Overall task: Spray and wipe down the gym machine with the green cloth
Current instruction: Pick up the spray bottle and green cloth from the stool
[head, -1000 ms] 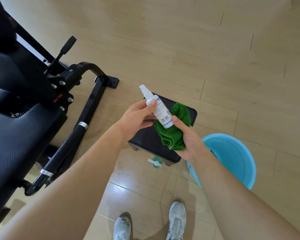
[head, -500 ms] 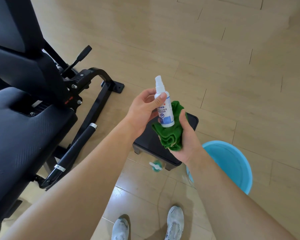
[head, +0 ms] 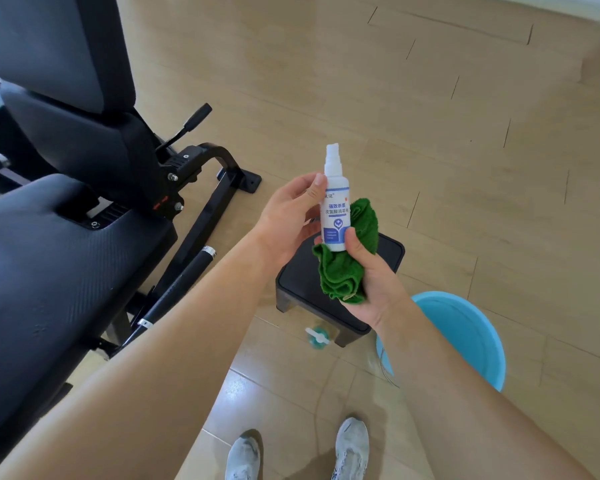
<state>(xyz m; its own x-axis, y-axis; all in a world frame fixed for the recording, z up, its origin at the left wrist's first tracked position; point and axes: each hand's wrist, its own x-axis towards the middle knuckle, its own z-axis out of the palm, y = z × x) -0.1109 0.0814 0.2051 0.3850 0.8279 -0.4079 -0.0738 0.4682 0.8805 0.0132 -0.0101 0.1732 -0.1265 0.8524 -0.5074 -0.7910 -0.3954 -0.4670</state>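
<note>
my left hand [head: 288, 220] grips the upright spray bottle [head: 336, 197], my right hand [head: 376, 277] clutches the green cloth [head: 340, 275], thumb on the bottle's base.

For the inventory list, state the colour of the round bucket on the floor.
Light blue; the round plastic bucket shows clearly in the head view.

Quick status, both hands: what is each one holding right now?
Left hand: closed, holding the spray bottle upright.
Right hand: closed, holding the green cloth, with its thumb also pressed against the bottle's lower end.
</note>
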